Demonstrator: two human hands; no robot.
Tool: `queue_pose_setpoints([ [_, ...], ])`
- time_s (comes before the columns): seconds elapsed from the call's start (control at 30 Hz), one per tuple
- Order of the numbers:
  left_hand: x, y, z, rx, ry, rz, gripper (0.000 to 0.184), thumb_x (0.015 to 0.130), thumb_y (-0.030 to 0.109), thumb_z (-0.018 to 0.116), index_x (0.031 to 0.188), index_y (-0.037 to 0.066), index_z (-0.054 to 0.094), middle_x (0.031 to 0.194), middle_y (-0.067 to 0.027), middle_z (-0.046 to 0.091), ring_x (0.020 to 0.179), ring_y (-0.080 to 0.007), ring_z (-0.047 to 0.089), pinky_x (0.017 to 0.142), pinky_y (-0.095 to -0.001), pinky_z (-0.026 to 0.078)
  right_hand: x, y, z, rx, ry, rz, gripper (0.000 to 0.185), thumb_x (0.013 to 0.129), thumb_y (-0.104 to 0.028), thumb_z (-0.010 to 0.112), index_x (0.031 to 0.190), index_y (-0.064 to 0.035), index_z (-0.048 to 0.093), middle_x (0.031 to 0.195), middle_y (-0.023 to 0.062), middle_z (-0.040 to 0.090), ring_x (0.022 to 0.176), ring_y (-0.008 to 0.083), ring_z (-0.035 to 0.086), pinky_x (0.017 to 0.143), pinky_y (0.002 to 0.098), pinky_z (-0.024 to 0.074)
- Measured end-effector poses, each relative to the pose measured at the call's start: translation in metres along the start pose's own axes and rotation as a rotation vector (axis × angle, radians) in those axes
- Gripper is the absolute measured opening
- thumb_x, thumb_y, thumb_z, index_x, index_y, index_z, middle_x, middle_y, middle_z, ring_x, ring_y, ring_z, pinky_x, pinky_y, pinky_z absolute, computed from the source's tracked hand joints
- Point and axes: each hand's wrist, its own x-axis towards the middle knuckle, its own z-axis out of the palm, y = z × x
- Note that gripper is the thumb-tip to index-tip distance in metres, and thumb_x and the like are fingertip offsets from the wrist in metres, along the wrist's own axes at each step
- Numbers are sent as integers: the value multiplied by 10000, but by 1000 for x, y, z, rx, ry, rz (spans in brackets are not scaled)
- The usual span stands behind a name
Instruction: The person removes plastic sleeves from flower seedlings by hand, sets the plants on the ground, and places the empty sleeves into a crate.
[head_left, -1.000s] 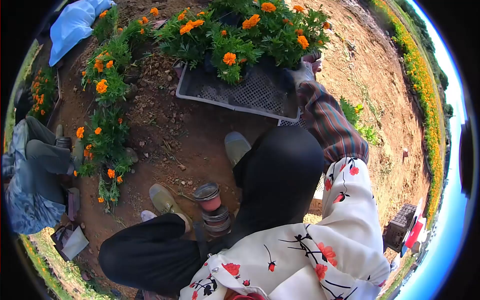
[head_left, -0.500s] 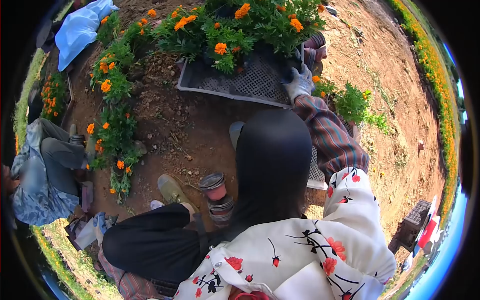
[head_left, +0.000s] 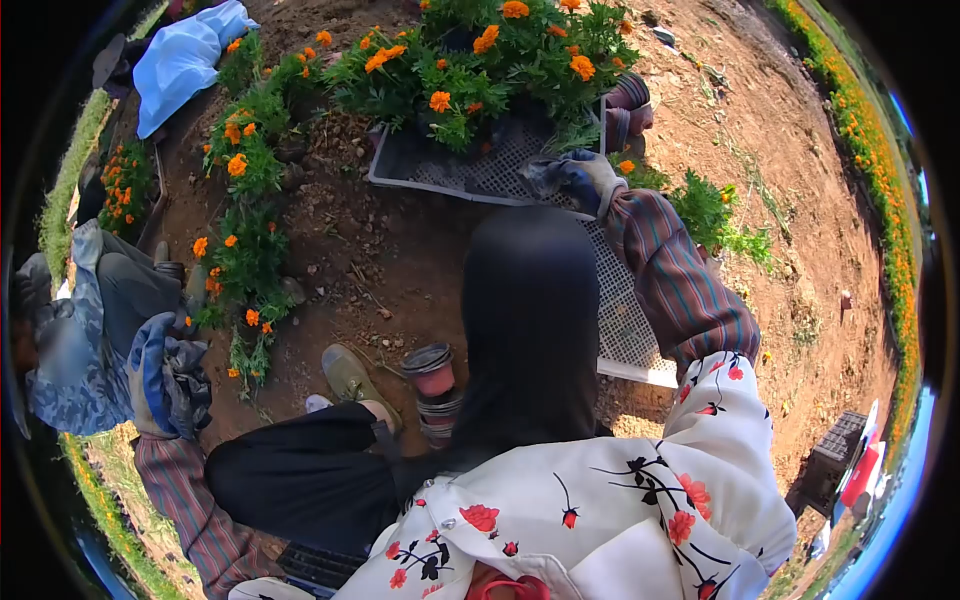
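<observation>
My left hand (head_left: 150,385), in a white and blue work glove, is raised at the left beside my knee. Its fingers are closed on crumpled dark plastic film (head_left: 187,385). My right hand (head_left: 592,182), gloved too, is over the near right corner of a grey mesh crate (head_left: 450,190). From its closed fingers sticks out a piece of thin greyish plastic (head_left: 543,177). Orange marigold plants (head_left: 455,105) with dense green leaves stand in the far part of that crate, just beyond my right hand.
Stacked empty pots (head_left: 432,375) stand beside my shoe (head_left: 348,375). A second mesh crate (head_left: 635,320) lies right of my knee. A row of marigolds (head_left: 245,250) runs along the soil at left, where another person (head_left: 85,340) sits. More pots (head_left: 627,105) lie beyond the crate.
My left hand has risen from low beside my knee, with the dark film now showing in it. My right hand has turned inward from the crate's rim, greyish plastic now visible in it.
</observation>
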Motion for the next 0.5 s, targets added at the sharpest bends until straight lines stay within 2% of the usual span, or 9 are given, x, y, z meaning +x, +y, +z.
queue_pose_setpoints([
  [0.07,5,5,17,-1121,78,-873,228,881,141,478,1064,9,512,684,-14,522,548,-117,545,518,-251,478,-67,-56,35,217,-195,-39,113,776,-27,571,887,-6,572,864,97,612,827,181,607,729,274,500],
  [0.1,15,17,26,-1182,37,-849,225,880,141,490,1062,12,519,673,-11,513,561,-108,551,529,-256,481,-74,-65,44,216,-199,-48,113,776,-27,571,887,-6,572,864,97,612,827,181,607,729,274,500],
  [0.17,32,31,33,-1090,-149,-788,228,887,160,487,1054,9,525,672,-6,514,557,-96,546,551,-260,491,-81,-84,64,-260,-322,-775,133,784,-53,599,905,-6,567,867,89,611,817,191,608,754,291,504],
  [0.2,39,38,36,-1113,-170,-760,230,876,171,513,1038,10,542,717,-2,510,604,-77,531,552,-235,457,-85,-98,78,-261,-338,-796,133,784,-53,599,905,-6,567,867,89,611,817,191,608,754,291,504],
  [0.23,47,46,39,-1133,-183,-733,233,864,182,539,1022,12,559,762,2,506,651,-59,515,552,-211,423,-89,-116,94,119,-375,-563,153,795,-58,597,934,-2,564,874,81,610,820,171,600,753,274,494],
  [0.27,55,54,39,-1164,-211,-698,270,865,204,541,1059,16,535,765,-7,514,677,-67,526,569,-225,434,-94,-136,112,483,-411,-309,174,806,-63,595,964,2,561,881,73,609,823,151,593,752,256,485],
  [0.37,71,68,46,-1420,-278,-658,459,892,327,475,1218,17,388,803,-54,548,684,-118,583,601,-301,527,-141,-195,170,414,-395,-434,232,783,23,553,1014,20,548,877,76,614,802,144,592,745,271,502],
  [0.43,74,76,46,-1554,-245,-665,537,896,405,431,1283,54,307,971,-113,536,718,-142,597,628,-309,533,-148,-212,205,435,-486,-433,230,782,20,570,1011,25,551,875,72,616,792,132,588,768,240,483],
  [0.5,76,72,48,-1900,-202,-628,563,883,481,400,1294,104,324,1137,-143,480,735,-151,606,613,-298,534,-162,-229,242,409,-539,-605,246,780,2,588,1022,31,548,880,72,616,799,124,584,761,241,481],
])
